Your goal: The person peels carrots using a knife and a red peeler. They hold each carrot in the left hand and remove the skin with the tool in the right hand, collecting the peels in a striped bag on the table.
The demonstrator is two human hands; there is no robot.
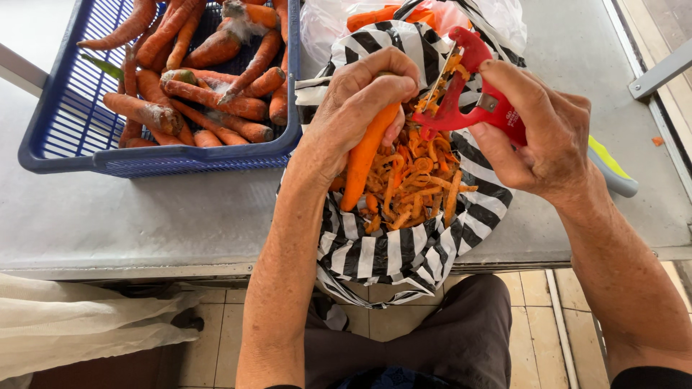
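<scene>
Steel tabletop (pixel 144 216) spreading grey across most of the view, bearing everything else, its near edge ending above a tiled floor.

Blue plastic basket (pixel 72 137) sitting at the far left of the top, heaped with unpeeled carrots (pixel 209 94), soil-dulled and lying every which way, probably parked there to stay within reach of the left arm.

Black-and-white striped bag (pixel 404 252) hanging open over the table edge, mouth spread wide just under both hands, seemingly so that falling scraps land inside; already holding a loose pile of orange peelings (pixel 414 184). Clear plastic bag (pixel 324 21) lying behind it with more orange showing through.

Left hand (pixel 360 108) closing firmly round the upper end of a peeled carrot (pixel 364 158), fingers curled over the top, keeping it slanted with the tip pointing down towards the peelings, directly above the striped bag.

Right hand (pixel 540 137) gripping a red peeler (pixel 468 94) by its handle, thumb pressing along the top, blade end angled towards the carrot's upper part, close beside the left fingers; hard to say whether blade and carrot are actually touching.

Yellow-and-grey handle (pixel 613 169) peeking out from behind the right wrist, lying on the table. Tiny orange scrap (pixel 657 141) resting at the far right.
</scene>
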